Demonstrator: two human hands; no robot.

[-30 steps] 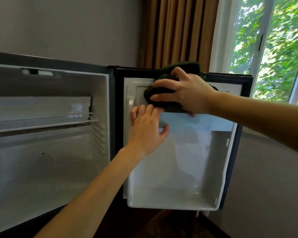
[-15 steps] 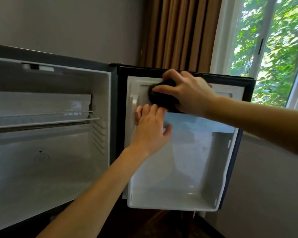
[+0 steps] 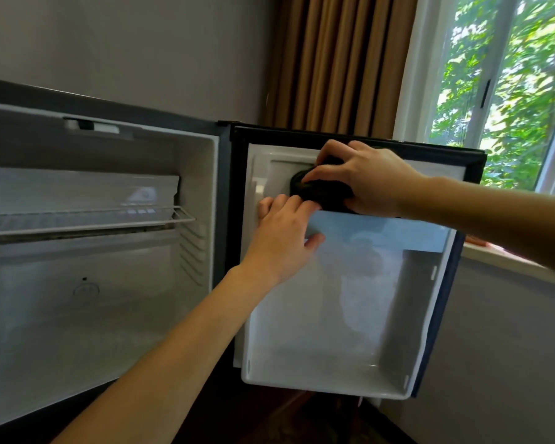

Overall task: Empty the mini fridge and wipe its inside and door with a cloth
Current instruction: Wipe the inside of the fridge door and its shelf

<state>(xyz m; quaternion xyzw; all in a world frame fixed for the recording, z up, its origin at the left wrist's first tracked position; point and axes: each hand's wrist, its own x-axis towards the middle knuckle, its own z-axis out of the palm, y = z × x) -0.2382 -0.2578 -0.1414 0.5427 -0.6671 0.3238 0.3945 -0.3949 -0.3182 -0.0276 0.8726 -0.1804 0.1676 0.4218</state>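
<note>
Head view: cloth against open fridge door, curtain behind.

Daylight from the window at right lights the scene; edges bow with wide-angle distortion, detail slightly soft.

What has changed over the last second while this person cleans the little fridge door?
The right hand has drawn the dark cloth down off the top edge of the door and bunched it against the upper inner panel, gripping it throughout. The left hand stays flat on the door beside it. The mini fridge stays open, its wire shelf bare.
</note>
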